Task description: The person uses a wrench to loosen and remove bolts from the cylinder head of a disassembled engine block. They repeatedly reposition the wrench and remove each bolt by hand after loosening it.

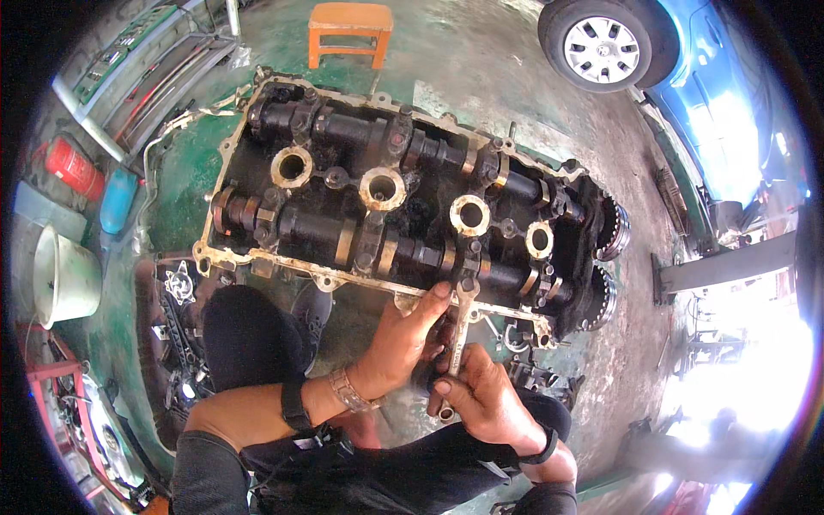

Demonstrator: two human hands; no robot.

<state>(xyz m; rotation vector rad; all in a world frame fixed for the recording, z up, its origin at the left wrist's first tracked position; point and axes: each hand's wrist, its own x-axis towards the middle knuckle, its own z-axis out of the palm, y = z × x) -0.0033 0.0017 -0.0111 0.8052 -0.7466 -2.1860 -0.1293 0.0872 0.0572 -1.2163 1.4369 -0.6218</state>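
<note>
A dirty engine cylinder head (322,279), dark with oil inside and with two camshafts, lies across in front of me. My right hand (485,395) is closed around the shaft of a steel wrench (460,335). The upper end of the wrench reaches the near rim, by a camshaft cap bolt (471,247); whether it is seated on a bolt I cannot tell. A ring end shows below my fist. My left hand (402,343) grips the near rim just left of the wrench, thumb on top, its other fingers partly hidden below the edge.
An orange stool (350,24) stands beyond the cylinder head, and a blue car (704,94) is at far right. A red cylinder (73,167), a blue bottle (118,202) and a white bucket (67,279) are on the left. Loose metal parts (178,296) lie beside my knee.
</note>
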